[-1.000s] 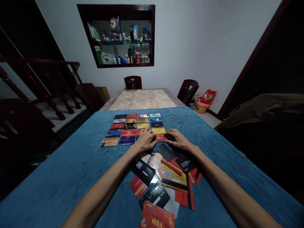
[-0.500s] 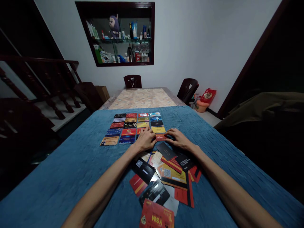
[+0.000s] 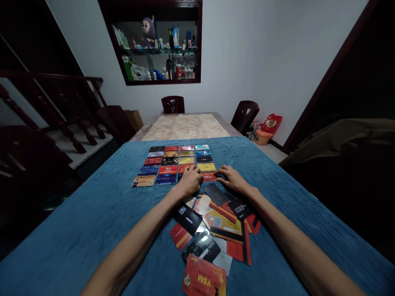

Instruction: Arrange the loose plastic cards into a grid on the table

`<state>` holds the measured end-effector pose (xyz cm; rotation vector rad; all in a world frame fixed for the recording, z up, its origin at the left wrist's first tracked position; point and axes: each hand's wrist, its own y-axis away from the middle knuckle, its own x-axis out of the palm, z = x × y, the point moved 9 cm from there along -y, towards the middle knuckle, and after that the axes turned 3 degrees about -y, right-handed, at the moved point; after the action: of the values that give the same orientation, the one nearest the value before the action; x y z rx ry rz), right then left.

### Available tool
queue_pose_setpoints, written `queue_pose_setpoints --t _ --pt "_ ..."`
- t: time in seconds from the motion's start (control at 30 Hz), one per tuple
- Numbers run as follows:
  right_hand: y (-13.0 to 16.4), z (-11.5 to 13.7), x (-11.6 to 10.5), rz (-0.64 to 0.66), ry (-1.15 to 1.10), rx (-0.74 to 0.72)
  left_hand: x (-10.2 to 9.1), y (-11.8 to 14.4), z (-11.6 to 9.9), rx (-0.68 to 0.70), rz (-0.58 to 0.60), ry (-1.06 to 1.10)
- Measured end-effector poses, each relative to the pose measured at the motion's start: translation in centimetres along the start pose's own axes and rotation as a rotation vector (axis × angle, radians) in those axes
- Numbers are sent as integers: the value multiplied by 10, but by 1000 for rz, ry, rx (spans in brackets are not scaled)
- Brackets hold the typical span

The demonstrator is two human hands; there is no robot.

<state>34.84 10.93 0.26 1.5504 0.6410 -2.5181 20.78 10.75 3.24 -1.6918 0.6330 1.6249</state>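
Observation:
Between my two hands a red card (image 3: 209, 176) lies flat on the blue cloth, just below a yellow card (image 3: 206, 167) in the rightmost column of a card grid. The curled fingers of my left hand (image 3: 191, 180) are at its left edge, and this hand partly covers the cards beside it. At the right edge, my right hand (image 3: 231, 179) has its fingers bent onto the same card. Closer to me, between my forearms, is a loose overlapping pile of cards, among them a dark grey card (image 3: 215, 194), a yellow card with a code (image 3: 226, 226) and a red YSM card (image 3: 204, 276).
The blue cloth (image 3: 101, 218) covers the near part of the table, with a patterned surface (image 3: 185, 127) beyond it. Dark chairs (image 3: 173, 105) stand around the far end. A wall cabinet (image 3: 160, 45) holds bottles and a purple plush toy. A stair railing (image 3: 46, 78) is at left.
The view has shifted very slightly. Both hands stay at the edges of the red card, and the cards keep their arrangement.

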Motion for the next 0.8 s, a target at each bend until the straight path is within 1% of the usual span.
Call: queue_pose_setpoints --t 0.13,0.27,0.5,0.7,0.8 --pt "1 -2 2 -5 23 24 0 0 -1 10 -18 -12" --pt "3 -1 1 -27 8 8 -3 -1 -2 46 -48 -15" --pt "4 6 -7 -58 -2 -13 -19 2 -4 83 -120 34" --pt "5 23 -20 -57 104 -6 -26 5 -9 127 -113 98" --pt "7 35 -26 -57 140 -20 -27 8 -17 180 -82 107"
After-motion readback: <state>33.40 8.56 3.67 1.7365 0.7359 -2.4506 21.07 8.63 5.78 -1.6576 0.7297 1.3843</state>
